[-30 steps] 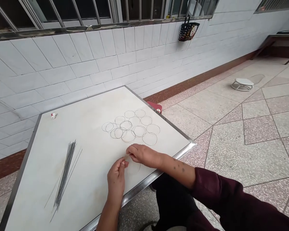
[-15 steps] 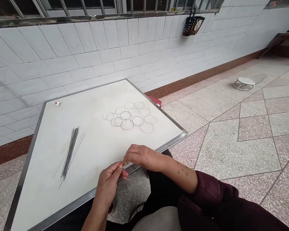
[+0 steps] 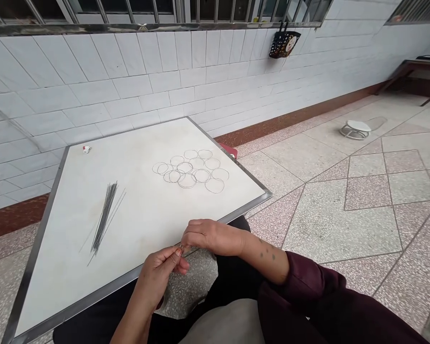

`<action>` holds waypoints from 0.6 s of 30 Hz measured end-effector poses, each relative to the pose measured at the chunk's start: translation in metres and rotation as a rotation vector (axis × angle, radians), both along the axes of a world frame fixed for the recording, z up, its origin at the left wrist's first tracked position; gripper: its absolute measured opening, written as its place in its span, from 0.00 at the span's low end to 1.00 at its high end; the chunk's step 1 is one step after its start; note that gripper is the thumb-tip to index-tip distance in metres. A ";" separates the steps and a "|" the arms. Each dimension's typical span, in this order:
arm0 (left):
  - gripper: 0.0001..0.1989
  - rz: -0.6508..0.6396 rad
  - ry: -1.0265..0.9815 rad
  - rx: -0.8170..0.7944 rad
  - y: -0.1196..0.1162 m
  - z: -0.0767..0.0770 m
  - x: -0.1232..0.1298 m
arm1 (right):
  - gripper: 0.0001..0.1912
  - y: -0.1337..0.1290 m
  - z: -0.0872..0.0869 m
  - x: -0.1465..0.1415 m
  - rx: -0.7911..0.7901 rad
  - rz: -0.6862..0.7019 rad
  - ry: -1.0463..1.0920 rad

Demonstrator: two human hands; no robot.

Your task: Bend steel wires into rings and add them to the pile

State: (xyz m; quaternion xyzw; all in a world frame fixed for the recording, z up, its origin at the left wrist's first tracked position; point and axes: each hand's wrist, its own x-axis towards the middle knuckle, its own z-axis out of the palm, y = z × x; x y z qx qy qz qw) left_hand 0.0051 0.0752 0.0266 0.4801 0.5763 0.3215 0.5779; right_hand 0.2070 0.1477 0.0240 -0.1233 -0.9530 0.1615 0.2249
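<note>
My left hand (image 3: pixel 160 270) is closed in a pinch on a thin wire (image 3: pixel 189 274), whose free end pokes out below the fingers. The thumb presses against the index finger. Right beside it, my right hand (image 3: pixel 211 237) is bent at the wrist, its fingertips closed on the same wire at the left thumb. Most of the wire is hidden by the fingers. Both hands are at the near edge of the white table (image 3: pixel 143 215). On it lie several overlapping wire rings (image 3: pixel 189 172) and, to the left, a bundle of straight dark wires (image 3: pixel 104 217) with a few strays alongside.
A small white and red object (image 3: pixel 86 149) sits at the table's far left corner. A tiled wall (image 3: pixel 129 91) runs behind it, with a dark patterned bag (image 3: pixel 284 44) hanging from the window bars. A low white stool (image 3: pixel 356 129) stands on the floor at right.
The view has shifted slightly. Both hands stay together at the table edge, still pinching the wire, with only a small shift of the fingers.
</note>
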 end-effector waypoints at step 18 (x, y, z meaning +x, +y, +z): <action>0.16 -0.115 -0.095 -0.193 -0.001 -0.012 -0.002 | 0.12 -0.005 -0.003 0.002 -0.025 0.068 -0.038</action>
